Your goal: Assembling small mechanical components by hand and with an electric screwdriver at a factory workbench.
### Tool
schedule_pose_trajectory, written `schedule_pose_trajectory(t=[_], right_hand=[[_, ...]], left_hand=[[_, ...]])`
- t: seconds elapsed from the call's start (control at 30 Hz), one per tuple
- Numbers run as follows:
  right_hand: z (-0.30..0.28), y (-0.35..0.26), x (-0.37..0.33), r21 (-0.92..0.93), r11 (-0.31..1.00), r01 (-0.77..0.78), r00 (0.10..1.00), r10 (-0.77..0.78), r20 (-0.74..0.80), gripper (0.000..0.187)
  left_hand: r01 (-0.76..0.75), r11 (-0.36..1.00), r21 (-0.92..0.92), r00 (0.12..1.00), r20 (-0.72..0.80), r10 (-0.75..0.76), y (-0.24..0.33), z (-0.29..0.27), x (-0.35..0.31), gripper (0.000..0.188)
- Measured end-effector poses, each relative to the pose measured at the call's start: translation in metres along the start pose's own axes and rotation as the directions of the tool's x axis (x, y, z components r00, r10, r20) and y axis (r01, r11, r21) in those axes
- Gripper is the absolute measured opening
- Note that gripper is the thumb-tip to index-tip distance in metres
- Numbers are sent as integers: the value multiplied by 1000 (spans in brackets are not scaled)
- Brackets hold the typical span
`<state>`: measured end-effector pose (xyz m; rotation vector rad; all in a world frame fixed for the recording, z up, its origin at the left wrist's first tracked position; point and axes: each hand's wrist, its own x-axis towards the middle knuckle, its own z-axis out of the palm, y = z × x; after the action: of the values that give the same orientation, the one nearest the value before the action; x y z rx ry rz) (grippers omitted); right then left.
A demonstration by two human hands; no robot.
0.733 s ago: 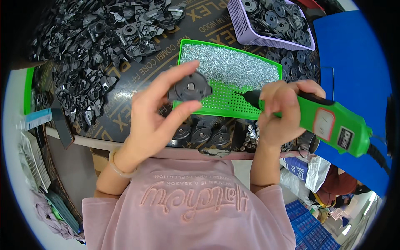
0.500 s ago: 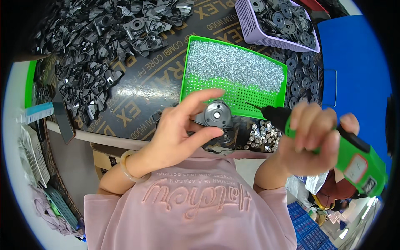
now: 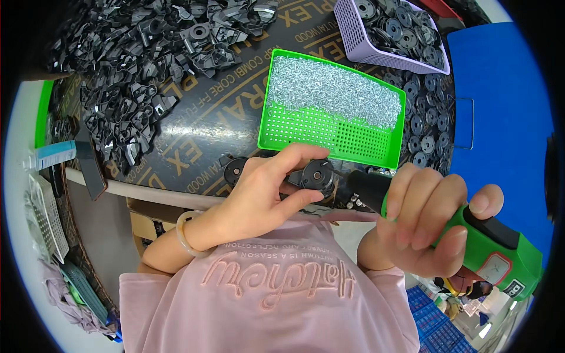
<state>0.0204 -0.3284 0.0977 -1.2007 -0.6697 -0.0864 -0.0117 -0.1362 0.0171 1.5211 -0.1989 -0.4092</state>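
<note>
My left hand (image 3: 253,191) grips a black plastic part with a round disc (image 3: 315,178) between thumb and fingers, near the table's front edge. The disc has a small round centre. Wrapped in the fingers of my right hand (image 3: 421,215) is a green and black electric screwdriver (image 3: 499,250). Its black nose (image 3: 368,189) points left at the disc, and the thin bit ends close by the disc's right side; I cannot tell whether they touch. Another black part with a disc (image 3: 234,169) lies behind my left wrist. Small silver metal pieces (image 3: 355,202) show partly beneath the screwdriver's nose.
Beyond my hands stands a green perforated tray (image 3: 297,132) with a heap of silver screws (image 3: 335,88). Black plastic parts (image 3: 129,117) pile up at the left. A lilac basket (image 3: 353,41) of black discs is at the far right, with loose discs (image 3: 431,115) below it.
The screwdriver has moved left and down, its nose now close to the disc. My left hand has lowered and tilted the part, uncovering another black part behind the wrist.
</note>
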Motion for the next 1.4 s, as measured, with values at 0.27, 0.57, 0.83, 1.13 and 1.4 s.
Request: schedule_pose_trajectory(t=[0.27,0.57,0.83,1.13,1.4], right_hand=[[7,-5,-1,24,1000,4,1000,-4,-27,27],[14,-14,-4,99,995,28,995,-18,-100,28],[14,-16,-8,83,995,47,991,-36,-128,27],[15,-20,-12,85,996,28,994,-19,-106,27],[16,-22,-11,74,997,-19,998,24,-61,28]], left_hand=[[11,998,61,1000,11,-11,2,-1,-1,54],[-223,968,116,973,77,215,-4,-5,1,28],[-143,989,44,989,34,141,1,0,1,26],[-165,983,77,986,7,165,0,1,-2,19],[-173,983,65,983,-46,177,0,3,-4,10]])
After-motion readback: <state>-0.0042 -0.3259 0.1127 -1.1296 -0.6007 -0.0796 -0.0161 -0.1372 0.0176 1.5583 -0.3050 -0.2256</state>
